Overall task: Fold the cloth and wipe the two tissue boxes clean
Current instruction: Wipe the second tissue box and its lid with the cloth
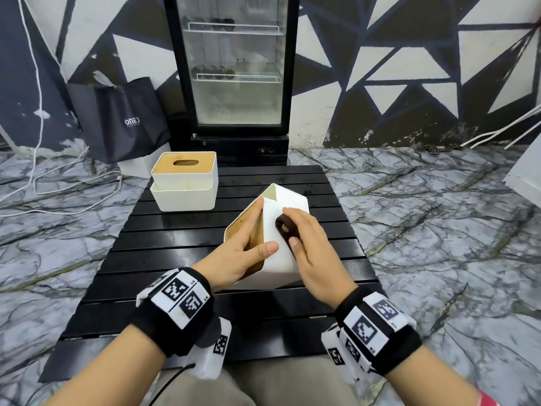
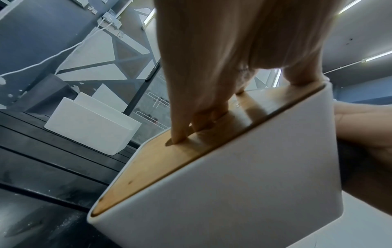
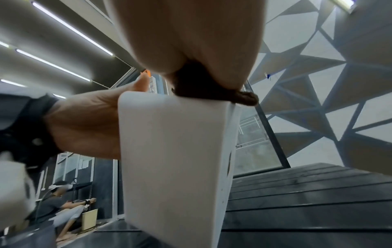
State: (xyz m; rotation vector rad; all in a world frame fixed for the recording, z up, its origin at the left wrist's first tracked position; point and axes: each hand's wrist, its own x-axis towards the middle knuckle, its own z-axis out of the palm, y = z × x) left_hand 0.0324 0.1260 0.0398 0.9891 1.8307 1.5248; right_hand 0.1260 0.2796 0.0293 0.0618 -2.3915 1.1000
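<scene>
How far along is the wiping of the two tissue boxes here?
Done: the brown cloth is bunched small in the right hand. In hand: the left hand holds the near tissue box tipped while the cloth rubs its white side. Left: the far tissue box stands untouched; whether it was wiped cannot be told.

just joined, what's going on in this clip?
A person is wiping a white tissue box tipped up on a black slatted table. The left hand holds it, fingers on the wooden lid, thumb on the white side. The right hand presses a dark cloth against that side. The second tissue box sits upright at the table's far left, untouched.
</scene>
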